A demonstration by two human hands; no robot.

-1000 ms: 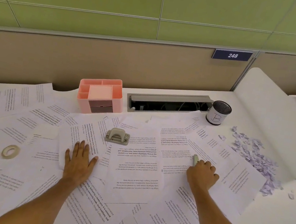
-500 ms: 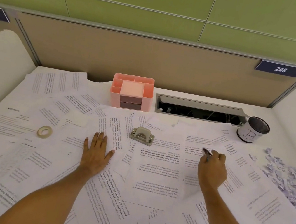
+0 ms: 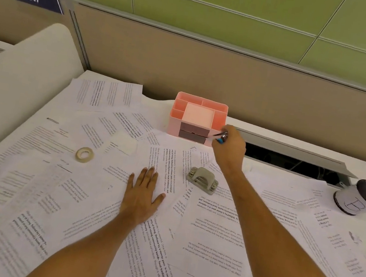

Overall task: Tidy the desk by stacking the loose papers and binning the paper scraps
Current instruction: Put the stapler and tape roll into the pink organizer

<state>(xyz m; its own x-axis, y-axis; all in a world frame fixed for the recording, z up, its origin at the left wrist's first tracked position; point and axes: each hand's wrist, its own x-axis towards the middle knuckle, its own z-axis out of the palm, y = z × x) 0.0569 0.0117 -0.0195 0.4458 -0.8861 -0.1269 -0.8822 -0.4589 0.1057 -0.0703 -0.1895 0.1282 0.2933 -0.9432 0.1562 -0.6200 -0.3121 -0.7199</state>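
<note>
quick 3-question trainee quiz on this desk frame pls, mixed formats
1. True or false: the left hand lies flat on the loose papers.
2. Multiple choice: what does the right hand grip?
A. the tape roll
B. a small pen-like item
C. the hole punch
3. Fill in: the right hand is up beside the pink ____ at the back of the desk.

Key
1. True. Its fingers are straight and spread on the sheets.
2. B. The pen-like item sticks out of the fist; the tape roll and hole punch lie on the papers, untouched.
3. organizer.
</note>
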